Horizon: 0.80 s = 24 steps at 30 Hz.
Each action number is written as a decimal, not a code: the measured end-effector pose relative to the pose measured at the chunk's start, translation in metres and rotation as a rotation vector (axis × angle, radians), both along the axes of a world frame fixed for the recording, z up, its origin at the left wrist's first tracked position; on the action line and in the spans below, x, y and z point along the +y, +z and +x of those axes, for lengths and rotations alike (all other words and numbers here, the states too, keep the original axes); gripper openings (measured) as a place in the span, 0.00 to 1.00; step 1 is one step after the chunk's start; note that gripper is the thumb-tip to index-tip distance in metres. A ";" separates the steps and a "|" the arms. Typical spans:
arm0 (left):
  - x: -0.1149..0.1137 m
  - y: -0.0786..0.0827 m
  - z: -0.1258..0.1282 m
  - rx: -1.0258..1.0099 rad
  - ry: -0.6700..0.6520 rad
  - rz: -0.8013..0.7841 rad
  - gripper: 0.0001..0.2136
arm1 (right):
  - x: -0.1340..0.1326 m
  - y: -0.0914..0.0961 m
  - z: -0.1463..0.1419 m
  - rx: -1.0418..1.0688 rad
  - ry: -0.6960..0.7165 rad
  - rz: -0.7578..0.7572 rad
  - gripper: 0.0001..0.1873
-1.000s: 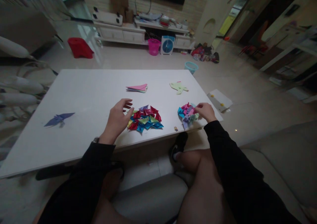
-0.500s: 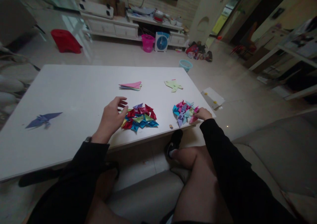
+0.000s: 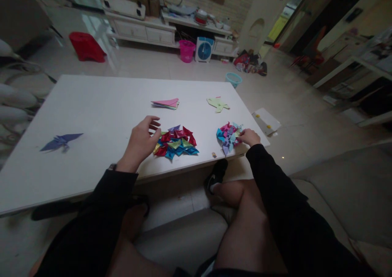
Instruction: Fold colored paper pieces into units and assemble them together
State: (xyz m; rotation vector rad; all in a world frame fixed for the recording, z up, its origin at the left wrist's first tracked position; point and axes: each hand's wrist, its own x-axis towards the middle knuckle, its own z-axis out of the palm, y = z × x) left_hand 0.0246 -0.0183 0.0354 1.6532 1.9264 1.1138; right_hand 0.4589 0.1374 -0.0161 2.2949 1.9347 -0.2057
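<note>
Beside a pile of shiny folded paper pieces (image 3: 176, 143) in red, blue, green, gold and purple, my left hand (image 3: 142, 140) hovers at the left edge, open, fingers bent and apart. My right hand (image 3: 250, 137) is at the right side of a smaller pile of folded paper pieces (image 3: 228, 138) in pink, purple and light blue. Its fingers are pressed together there, and what lies between them is hidden. Farther back are a light green folded paper figure (image 3: 218, 104) and a stack of narrow folded papers (image 3: 165, 103), pink on top.
A purple paper crane (image 3: 61, 142) lies on the left of the white table (image 3: 101, 109). A small brown scrap (image 3: 214, 154) is near the front edge. On the floor beyond stand a light blue basket (image 3: 233, 79), a pink bucket (image 3: 186, 51) and a red stool (image 3: 86, 47).
The view has shifted slightly. My right hand has moved left, closer in on the small pile, and the pink piece at its fingertips no longer shows. My left hand stays beside the shiny pile.
</note>
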 end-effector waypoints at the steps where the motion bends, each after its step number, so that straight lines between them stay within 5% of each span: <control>1: 0.000 0.000 0.000 -0.001 -0.001 0.001 0.15 | -0.002 0.007 -0.004 0.009 0.007 0.019 0.15; 7: 0.001 -0.005 0.003 -0.005 -0.033 -0.015 0.14 | -0.022 0.040 -0.075 0.221 0.270 0.236 0.14; 15: -0.001 -0.024 0.001 0.043 -0.072 -0.052 0.11 | -0.106 0.052 -0.231 0.538 0.864 0.159 0.17; 21: -0.003 -0.031 -0.030 0.045 0.036 -0.048 0.15 | -0.146 0.060 -0.298 0.614 1.007 0.124 0.29; 24: -0.002 -0.046 -0.064 -0.040 0.245 -0.158 0.13 | -0.153 0.062 -0.311 0.633 1.008 0.108 0.30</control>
